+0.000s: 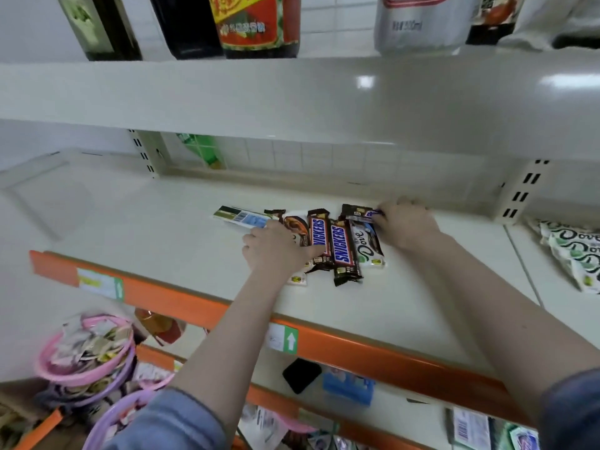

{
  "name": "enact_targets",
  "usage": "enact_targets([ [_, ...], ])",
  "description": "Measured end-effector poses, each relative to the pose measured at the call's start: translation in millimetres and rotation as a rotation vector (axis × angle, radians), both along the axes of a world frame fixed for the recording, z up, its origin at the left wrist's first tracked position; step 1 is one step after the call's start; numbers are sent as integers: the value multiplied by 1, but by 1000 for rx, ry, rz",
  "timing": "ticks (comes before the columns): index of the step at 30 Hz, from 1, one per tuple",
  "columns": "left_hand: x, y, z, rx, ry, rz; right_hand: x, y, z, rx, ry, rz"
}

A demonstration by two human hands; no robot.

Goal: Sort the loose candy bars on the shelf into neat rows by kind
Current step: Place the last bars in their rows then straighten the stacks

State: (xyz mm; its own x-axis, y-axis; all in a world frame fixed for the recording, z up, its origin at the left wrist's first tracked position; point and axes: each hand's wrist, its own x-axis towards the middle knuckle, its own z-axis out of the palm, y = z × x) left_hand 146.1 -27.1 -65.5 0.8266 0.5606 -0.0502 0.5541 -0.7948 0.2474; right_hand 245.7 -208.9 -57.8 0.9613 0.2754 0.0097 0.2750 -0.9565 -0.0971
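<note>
White shelf [162, 228] with orange front rail [201, 303] is the reference. Everything loose sits mid-shelf, closer to the back wall than to the rail.

Left hand [276, 251]: palm down on the left end of the cluster, fingers curled over a pale bar with a brown picture [297, 226]. Looks like it grips or pins that bar; contact underneath is hidden.

Right hand [406, 225]: at the back right of the cluster, fingers pinching the end of a dark-wrapped bar [357, 212] lying crosswise behind the rest.

Cluster, side by side, long axis running rail-to-back: two Snickers bars [342, 246] touching each other, the right one sitting nearer the rail. White Dove bar [367, 243] just right of them, touching. Small pale wrapper end [297, 280] pokes out below the left wrist.

Flat green-and-blue pack with barcode [242, 217] lies left of the cluster, partly under the left fingertips.

Pile of white-green Dove packs [574, 251] on the next shelf section, far right, well apart.
</note>
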Motion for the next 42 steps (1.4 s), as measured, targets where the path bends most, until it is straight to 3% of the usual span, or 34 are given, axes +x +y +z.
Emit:
enact_targets([
  [7,-8,4,1,-226,-125,66,-18,-2,5,390,180,-138],
  [12,-21,-2,4,-372,-250,97,-33,1,7,620,292,-119],
  [21,-31,-16,15,-146,-252,-28,-37,10,14,705,452,-214],
  [30,-9,-12,19,-267,-118,-124,-41,7,13,777,464,-234],
  [42,-2,-2,10,-354,-61,-53,-60,7,4,814,343,-197],
])
